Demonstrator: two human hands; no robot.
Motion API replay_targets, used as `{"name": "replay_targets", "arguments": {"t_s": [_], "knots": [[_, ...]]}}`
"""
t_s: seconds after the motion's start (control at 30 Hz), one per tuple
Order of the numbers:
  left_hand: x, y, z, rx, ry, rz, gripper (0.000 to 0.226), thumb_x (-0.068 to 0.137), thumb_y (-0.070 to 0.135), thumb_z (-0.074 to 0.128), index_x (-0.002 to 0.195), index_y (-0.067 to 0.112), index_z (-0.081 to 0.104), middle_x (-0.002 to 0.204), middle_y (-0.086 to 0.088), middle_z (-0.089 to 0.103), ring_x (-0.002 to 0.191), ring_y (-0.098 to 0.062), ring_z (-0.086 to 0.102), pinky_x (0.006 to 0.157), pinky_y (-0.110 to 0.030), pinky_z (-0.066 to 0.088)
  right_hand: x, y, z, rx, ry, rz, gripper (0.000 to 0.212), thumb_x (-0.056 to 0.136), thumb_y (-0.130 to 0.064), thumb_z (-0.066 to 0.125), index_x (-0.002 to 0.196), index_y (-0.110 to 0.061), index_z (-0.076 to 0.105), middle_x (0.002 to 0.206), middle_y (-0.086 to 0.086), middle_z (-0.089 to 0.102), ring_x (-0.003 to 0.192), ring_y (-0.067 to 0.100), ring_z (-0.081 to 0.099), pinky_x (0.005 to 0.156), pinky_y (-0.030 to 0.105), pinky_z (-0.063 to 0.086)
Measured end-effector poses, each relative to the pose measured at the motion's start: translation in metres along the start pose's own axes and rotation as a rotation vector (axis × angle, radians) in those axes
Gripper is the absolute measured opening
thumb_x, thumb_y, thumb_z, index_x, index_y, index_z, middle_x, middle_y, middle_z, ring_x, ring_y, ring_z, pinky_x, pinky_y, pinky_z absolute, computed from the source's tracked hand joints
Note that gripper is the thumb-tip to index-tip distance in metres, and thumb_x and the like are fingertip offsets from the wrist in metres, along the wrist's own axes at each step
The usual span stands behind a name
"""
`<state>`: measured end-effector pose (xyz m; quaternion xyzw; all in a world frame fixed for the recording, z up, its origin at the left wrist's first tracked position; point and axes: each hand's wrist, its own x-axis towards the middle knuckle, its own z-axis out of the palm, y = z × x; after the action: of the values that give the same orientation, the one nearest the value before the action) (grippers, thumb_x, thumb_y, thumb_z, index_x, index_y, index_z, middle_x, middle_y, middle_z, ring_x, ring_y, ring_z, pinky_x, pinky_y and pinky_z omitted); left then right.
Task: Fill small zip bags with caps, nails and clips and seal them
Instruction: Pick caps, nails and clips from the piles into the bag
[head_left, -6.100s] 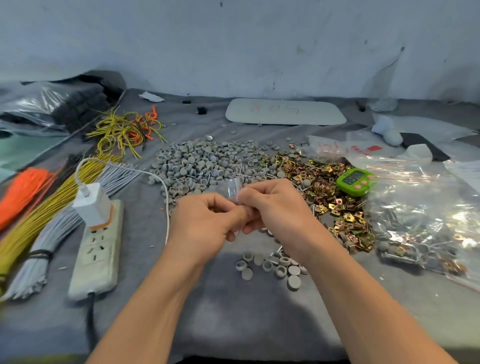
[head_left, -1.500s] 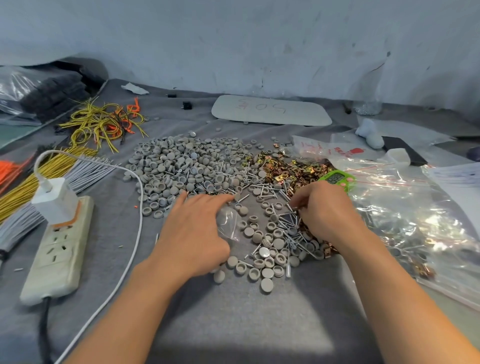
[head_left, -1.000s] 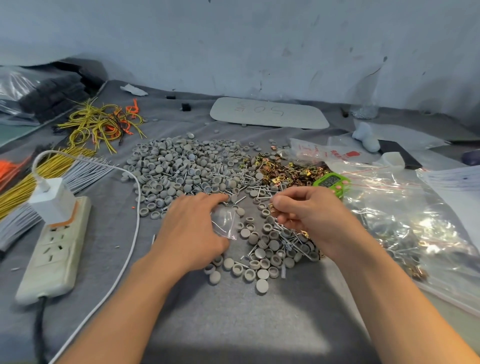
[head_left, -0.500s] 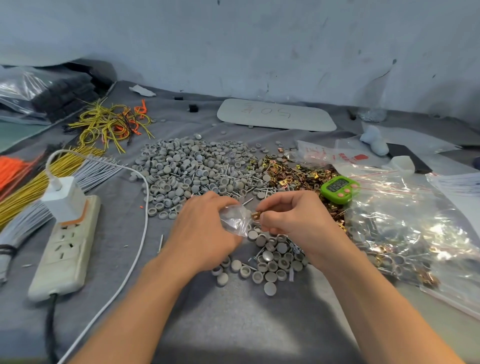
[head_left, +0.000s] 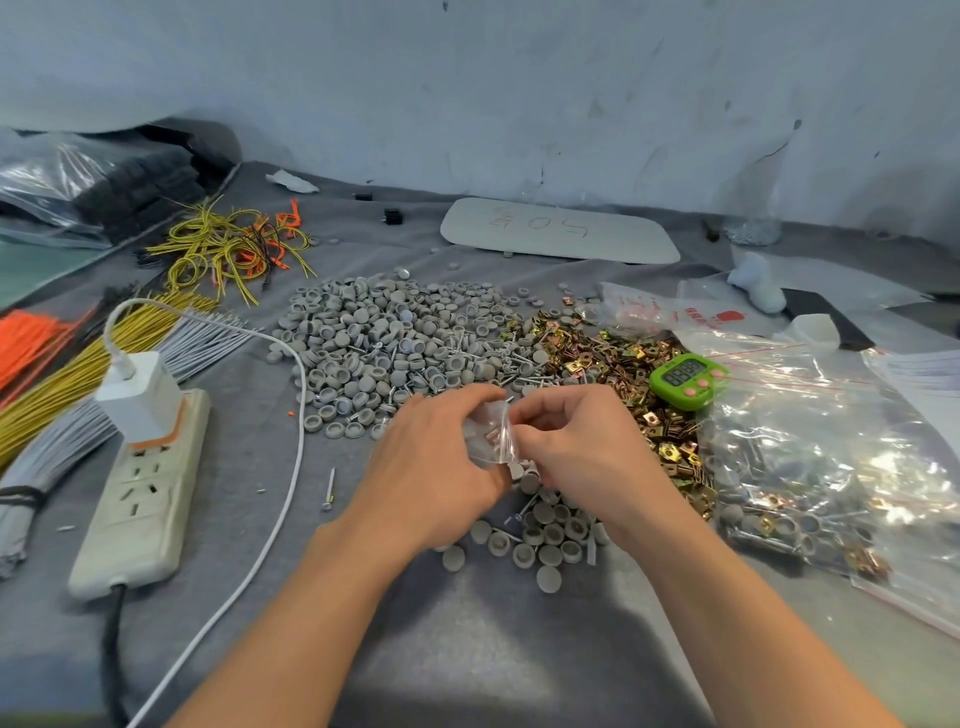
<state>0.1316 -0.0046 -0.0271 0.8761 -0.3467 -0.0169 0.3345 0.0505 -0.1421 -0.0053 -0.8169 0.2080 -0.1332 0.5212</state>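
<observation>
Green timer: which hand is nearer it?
Right. The right hand lies just left of the green timer; the left hand is farther left, beyond the small zip bag.

Small zip bag (head_left: 491, 436) clear glossy plastic; caps (head_left: 384, 338) matt grey plastic; clips (head_left: 613, 358) shiny brassy metal; table cloth (head_left: 467, 649) matt grey.

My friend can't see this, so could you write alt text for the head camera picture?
Two bare hands, left hand and right hand, hold a small clear zip bag above a grey cloth strewn with grey caps, nails and gold clips.

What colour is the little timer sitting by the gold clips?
Bright green timer with pink buttons, seen in the head view.
</observation>
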Motion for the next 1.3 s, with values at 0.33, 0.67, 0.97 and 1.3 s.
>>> {"name": "replay_targets", "arguments": {"t_s": [0.33,0.67,0.97,1.3], "knots": [[-0.002,-0.001,-0.003,0.118,0.096,-0.020,0.076,0.071,0.034,0.083,0.141,0.037,0.053,0.128,0.014,0.060,0.120,-0.011,0.047,0.111,-0.036,0.039,-0.005,-0.002,0.002,-0.158,0.125,-0.079,0.011,0.075,-0.011,0.072,0.070,-0.021,0.069,0.057,-0.008,0.071,0.047,0.004,0.062,0.044,0.015,0.043],[-0.010,0.017,-0.001,-0.117,0.243,0.168,0.044,0.080,0.037,0.083,0.121,0.046,0.072,0.108,0.031,0.062,0.110,0.005,0.057,0.099,-0.021,0.047,-0.001,-0.003,-0.021,0.427,0.037,0.213,0.012,0.077,-0.001,0.070,0.071,-0.010,0.069,0.071,0.011,0.075,0.051,0.015,0.059,0.049,0.024,0.043],[-0.008,0.024,-0.005,-0.397,0.181,0.038,0.022,0.079,0.031,0.086,0.094,0.045,0.081,0.083,0.031,0.073,0.081,0.014,0.066,0.069,-0.002,0.043,-0.007,-0.007,-0.028,0.490,-0.125,0.203,0.021,0.091,0.002,0.065,0.073,-0.007,0.063,0.059,0.007,0.061,0.049,0.016,0.053,0.058,0.031,0.039],[-0.006,0.023,-0.014,-0.781,0.003,0.049,0.024,0.072,0.009,0.090,0.083,0.029,0.083,0.076,-0.001,0.078,0.062,-0.007,0.069,0.063,-0.017,0.052,-0.008,-0.008,-0.028,0.721,-0.237,0.235,0.035,0.091,0.006,0.060,0.060,-0.010,0.067,0.061,0.008,0.055,0.050,0.014,0.047,0.045,0.021,0.045]]}}
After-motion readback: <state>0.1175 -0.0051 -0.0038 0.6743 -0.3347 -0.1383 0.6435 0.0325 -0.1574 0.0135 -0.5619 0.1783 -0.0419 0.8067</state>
